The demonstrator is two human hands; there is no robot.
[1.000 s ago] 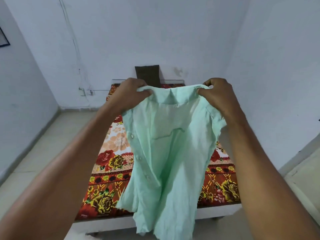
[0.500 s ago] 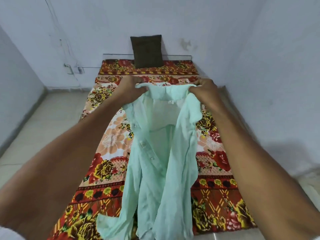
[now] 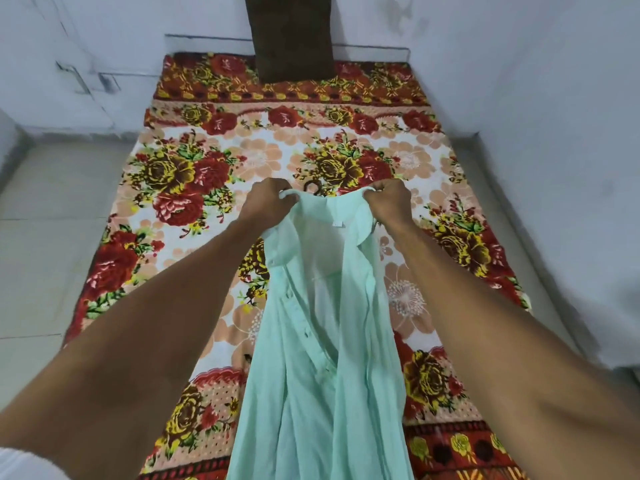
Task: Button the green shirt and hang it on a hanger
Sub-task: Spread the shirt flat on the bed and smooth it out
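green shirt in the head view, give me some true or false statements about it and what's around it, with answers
1. Both hands grip the shirt at the collar, left hand on one end, right hand on the other. True.
2. The shirt is buttoned all the way up. False: its front hangs open, with buttons showing along one edge.
3. A dark hook peeks out on the bedspread just beyond the collar. True.
4. The shirt lies folded on the floor. False: it is held over the flowered bedspread.
5. A dark cushion stands at the far end of the bed against the wall. True.
6. The bedspread is plain white. False: it has red and yellow flowers.
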